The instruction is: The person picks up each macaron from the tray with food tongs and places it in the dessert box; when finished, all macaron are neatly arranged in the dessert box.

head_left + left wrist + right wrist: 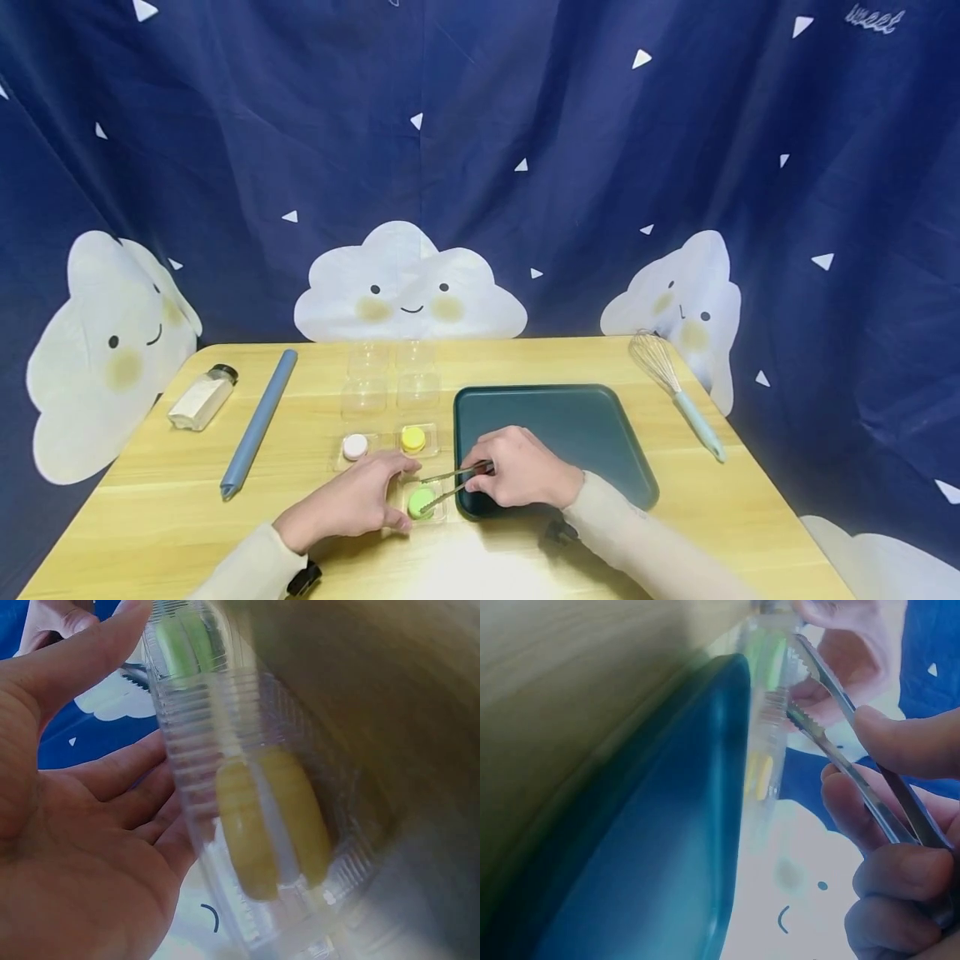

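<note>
A clear plastic box (386,439) with compartments lies on the table. Its base holds a pale macaron (355,447), a yellow macaron (413,439) and a green macaron (422,502). My left hand (360,500) touches the box at the near left, thumb and forefinger spread either side of a compartment; it covers part of the box. In the left wrist view its fingers look fairly straight. My right hand (517,468) grips metal tongs (855,761) near their back end. The tongs' toothed tips stand apart, beside the green macaron.
Right of the box lies a dark green tray (555,417), partly under my right hand. A whisk (678,396) lies at the far right. A blue rolling pin (258,425) and a jar of white powder (202,398) lie on the left. The box's clear lid (390,375) extends backward.
</note>
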A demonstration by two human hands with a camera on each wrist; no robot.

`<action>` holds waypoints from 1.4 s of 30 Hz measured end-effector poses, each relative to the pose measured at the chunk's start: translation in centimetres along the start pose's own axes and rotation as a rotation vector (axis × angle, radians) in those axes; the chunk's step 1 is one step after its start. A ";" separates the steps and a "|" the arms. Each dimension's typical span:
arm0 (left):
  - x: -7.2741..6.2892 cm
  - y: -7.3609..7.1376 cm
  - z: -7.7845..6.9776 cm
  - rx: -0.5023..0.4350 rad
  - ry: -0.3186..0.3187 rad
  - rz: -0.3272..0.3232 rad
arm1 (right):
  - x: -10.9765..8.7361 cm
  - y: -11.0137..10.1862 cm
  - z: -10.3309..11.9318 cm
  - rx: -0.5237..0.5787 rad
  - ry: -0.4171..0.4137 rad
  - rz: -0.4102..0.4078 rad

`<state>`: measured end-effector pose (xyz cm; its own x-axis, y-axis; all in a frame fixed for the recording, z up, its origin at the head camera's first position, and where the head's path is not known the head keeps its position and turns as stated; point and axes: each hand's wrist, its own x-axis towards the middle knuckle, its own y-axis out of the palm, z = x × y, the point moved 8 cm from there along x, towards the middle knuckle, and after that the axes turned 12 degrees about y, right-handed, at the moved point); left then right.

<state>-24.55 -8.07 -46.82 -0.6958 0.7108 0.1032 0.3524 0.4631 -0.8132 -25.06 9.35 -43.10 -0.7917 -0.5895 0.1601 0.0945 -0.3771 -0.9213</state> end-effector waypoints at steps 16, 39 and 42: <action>-0.1 -0.1 0.0 -0.007 -0.011 0.012 | -0.9 -6.5 -2.7 0.288 0.107 -0.495; -0.1 -0.1 0.0 0.022 0.010 0.001 | -4.4 -12.4 -11.7 0.480 0.419 -0.840; -0.1 -0.1 0.0 0.028 0.014 -0.002 | -5.1 -13.0 -13.0 0.488 0.470 -0.877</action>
<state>-24.55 -8.18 -46.76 -0.6877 0.7173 0.1123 0.3336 0.4496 -0.8286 -30.06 26.55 -36.49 -0.8409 0.3106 0.4432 -0.4652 -0.8333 -0.2987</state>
